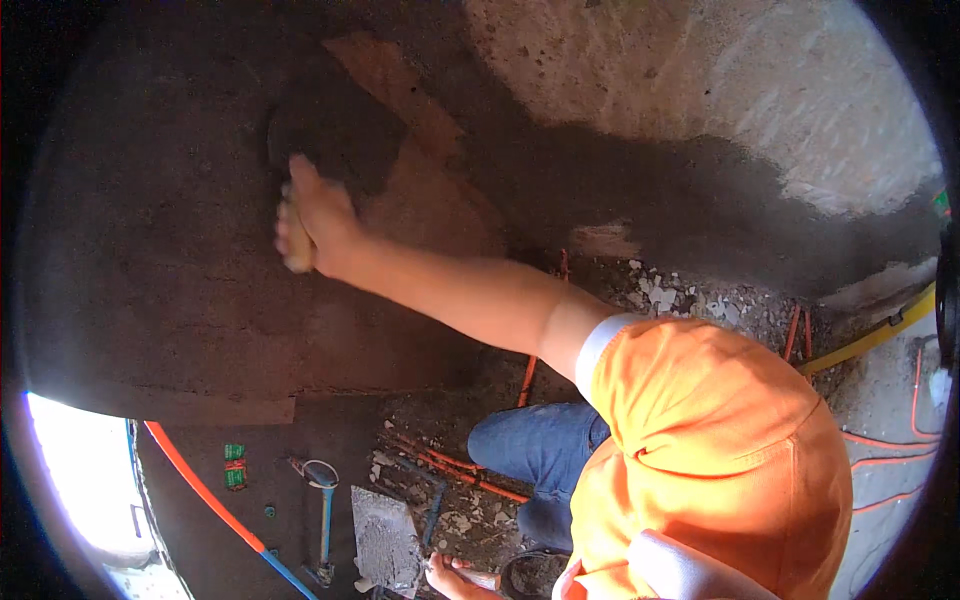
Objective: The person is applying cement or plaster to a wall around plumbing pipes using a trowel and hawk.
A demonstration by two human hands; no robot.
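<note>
My right hand (312,218) reaches up and left, shut on a small yellowish float (296,250) that is pressed flat to the dark wet plaster of the wall (170,250). Bare reddish patches (425,190) show just right of the hand. At the lower edge my left hand (447,577) grips the handle of a trowel (385,540) whose flat blade is loaded with grey mortar. My orange sleeve (700,420) and my blue-jeaned knee (535,440) fill the lower right.
An orange and blue hose (200,490), small green parts (234,466) and a blue-handled tool (325,510) lie lower left. Orange conduits (465,468) and rubble (660,295) cover the floor. A dark bucket (530,575) is beside my left hand; a yellow hose (880,335) runs at right.
</note>
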